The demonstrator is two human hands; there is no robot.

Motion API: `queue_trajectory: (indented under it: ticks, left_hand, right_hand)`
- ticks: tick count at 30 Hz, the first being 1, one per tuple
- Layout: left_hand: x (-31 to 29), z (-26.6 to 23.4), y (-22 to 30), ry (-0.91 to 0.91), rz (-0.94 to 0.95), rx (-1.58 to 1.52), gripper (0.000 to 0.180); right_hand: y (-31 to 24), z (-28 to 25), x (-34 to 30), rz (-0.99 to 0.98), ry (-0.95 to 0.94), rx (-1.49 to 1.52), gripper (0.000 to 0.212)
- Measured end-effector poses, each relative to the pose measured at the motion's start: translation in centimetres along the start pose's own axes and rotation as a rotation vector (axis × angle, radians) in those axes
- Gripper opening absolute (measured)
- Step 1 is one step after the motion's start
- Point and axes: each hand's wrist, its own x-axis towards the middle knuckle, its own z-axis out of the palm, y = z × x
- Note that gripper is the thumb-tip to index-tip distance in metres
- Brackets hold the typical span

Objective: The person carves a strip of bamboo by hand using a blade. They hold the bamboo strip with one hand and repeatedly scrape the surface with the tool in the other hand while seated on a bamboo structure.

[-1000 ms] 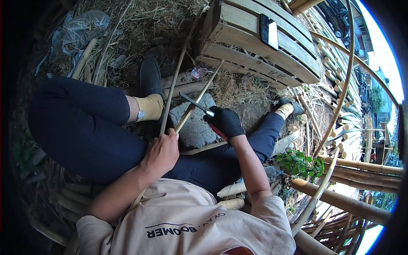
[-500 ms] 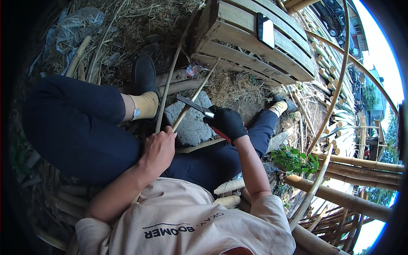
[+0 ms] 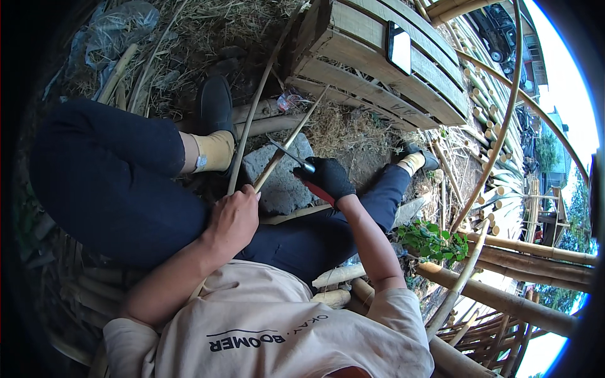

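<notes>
The thin bamboo strip (image 3: 287,148) runs from the bare left hand (image 3: 234,220) up toward the wooden pallet (image 3: 378,69), and it passes over the grey stone (image 3: 280,183). The left fingers (image 3: 242,195) are clenched around its lower end. The gloved right hand (image 3: 328,178) grasps a red-handled knife (image 3: 296,160), whose blade lies against the strip just above the left hand. Both forearms reach forward over the crossed legs. Compared with one second ago, the knife sits a little lower along the strip.
</notes>
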Motion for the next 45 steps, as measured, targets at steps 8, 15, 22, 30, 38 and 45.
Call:
queue_trajectory:
  ticks: [8, 15, 22, 30, 38, 45]
  left_hand:
    - [0.0, 0.2, 0.0, -0.008, -0.006, -0.006, 0.027]
    - [0.0, 0.5, -0.1, -0.003, 0.02, 0.015, 0.026]
    - [0.0, 0.7, -0.1, 0.021, 0.037, 0.047, 0.024]
    - [-0.1, 0.6, 0.5, -0.002, 0.014, 0.04, 0.023]
    - [-0.1, 0.5, 0.9, -0.002, 0.008, 0.039, 0.023]
    - [-0.1, 0.1, 0.9, -0.018, -0.003, 0.046, 0.023]
  right_hand:
    - [-0.6, -0.7, -0.1, 0.195, -0.044, 0.236, 0.044]
    - [1.8, 0.2, 1.8, 0.095, -0.02, 0.103, 0.038]
    - [4.4, -0.2, 4.6, -0.03, 0.024, -0.071, 0.033]
    - [8.1, -3.2, 6.9, 0.173, 0.027, -0.13, 0.039]
    - [3.0, -0.4, 2.8, 0.12, -0.083, 0.07, 0.042]
    - [3.3, -0.9, 3.5, 0.096, -0.025, -0.032, 0.041]
